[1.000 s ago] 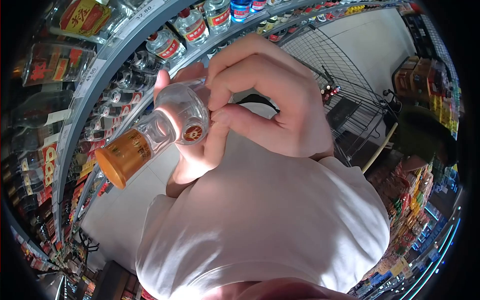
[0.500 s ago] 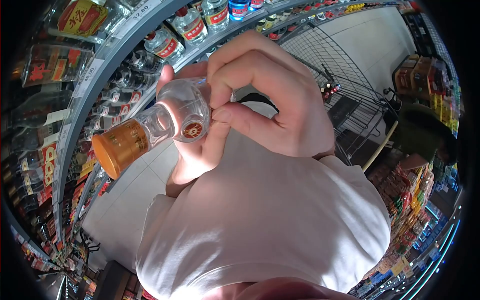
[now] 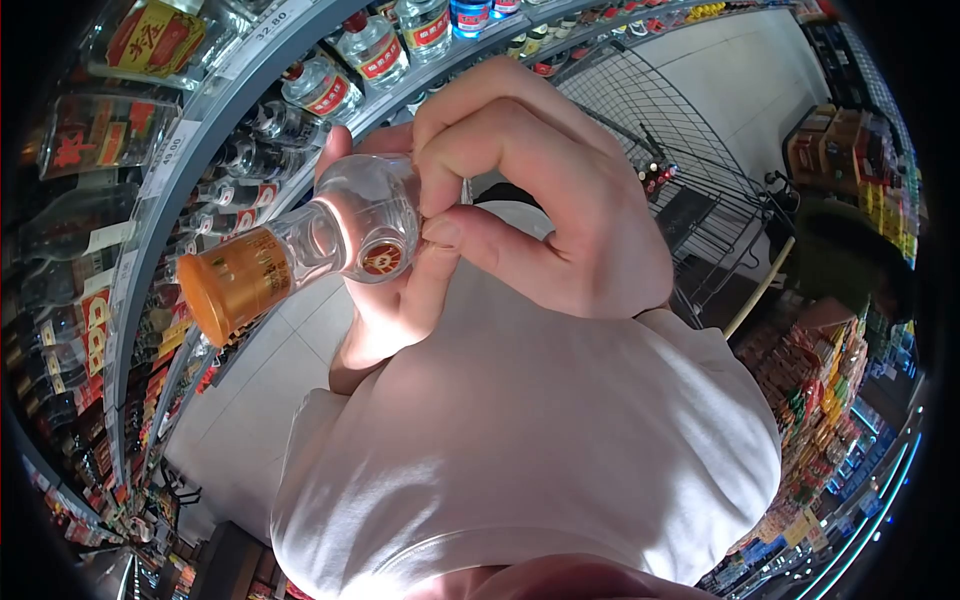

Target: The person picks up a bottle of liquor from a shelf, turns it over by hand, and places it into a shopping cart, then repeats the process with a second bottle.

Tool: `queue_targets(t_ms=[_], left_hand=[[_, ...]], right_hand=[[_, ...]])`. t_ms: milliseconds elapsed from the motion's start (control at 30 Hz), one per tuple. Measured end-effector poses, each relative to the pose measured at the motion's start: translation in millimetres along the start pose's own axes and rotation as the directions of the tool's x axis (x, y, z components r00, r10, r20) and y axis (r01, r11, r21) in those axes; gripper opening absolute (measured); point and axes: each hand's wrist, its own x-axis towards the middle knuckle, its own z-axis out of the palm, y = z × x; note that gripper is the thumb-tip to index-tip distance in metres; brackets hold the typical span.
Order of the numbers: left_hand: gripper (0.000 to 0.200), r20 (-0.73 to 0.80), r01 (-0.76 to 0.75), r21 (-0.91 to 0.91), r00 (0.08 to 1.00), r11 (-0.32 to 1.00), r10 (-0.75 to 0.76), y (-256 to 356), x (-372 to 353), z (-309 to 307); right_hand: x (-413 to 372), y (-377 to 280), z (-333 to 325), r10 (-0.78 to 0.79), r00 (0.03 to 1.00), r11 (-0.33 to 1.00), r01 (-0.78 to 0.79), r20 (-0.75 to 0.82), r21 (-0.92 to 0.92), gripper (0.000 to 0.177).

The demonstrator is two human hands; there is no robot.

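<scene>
A clear glass liquor bottle with an orange-gold cap is held in front of my chest. It lies tilted, with the cap pointing left and down. A small round brown emblem shows on its shoulder. My left hand is closed round the bottle from behind and below, one fingertip showing above the glass. Against the bottle's right side, my right hand is closed, thumb and index finger pinched together at the glass. The bottle's base and label are hidden behind my fingers.
A curved-looking shelf with rows of liquor bottles and price tags runs along the left and top. A wire shopping cart stands at the upper right. Cartons and packaged goods are stacked at the right.
The bottle's cap has shifted slightly left and up in view. Both hands keep their hold, with almost no change in their fingers.
</scene>
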Motion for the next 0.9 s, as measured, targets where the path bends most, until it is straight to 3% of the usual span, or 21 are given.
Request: queue_targets(t_ms=[200,267,367,700,767,900], left_hand=[[0.096,0.036,0.013,0.011,0.999,1.000,-0.014,-0.6,-0.6,-2.4],[0.097,-0.010,-0.020,-0.126,1.000,0.992,0.019,-2.3,0.0,0.9],[0.097,0.015,-0.018,-0.027,1.000,0.999,0.018,0.5,0.7,-3.0],[0.097,0.009,-0.016,-0.061,1.000,0.998,0.016,-1.3,1.3,-3.4],[0.098,0.059,-0.056,0.076,0.997,0.996,0.052,-1.0,3.2,-8.4],[0.099,0.050,-0.152,0.151,0.988,0.977,0.146,-5.2,6.7,-5.7]], right_hand=[[-0.7,1.2,0.0,-0.027,1.000,1.000,0.027,-0.001,-0.006,0.023],[-0.3,-0.3,1.9,-0.020,0.999,1.000,0.020,-0.034,0.007,0.023],[-2.3,1.1,4.2,-0.017,0.998,1.000,0.018,-0.069,0.013,0.022],[-3.2,4.8,4.7,-0.023,0.997,0.999,0.026,-0.071,0.034,0.023],[-6.3,6.4,8.7,-0.018,0.991,0.997,0.027,-0.132,0.068,0.024],[-10.0,7.3,14.5,0.000,0.987,0.994,0.017,-0.158,0.104,0.024]])
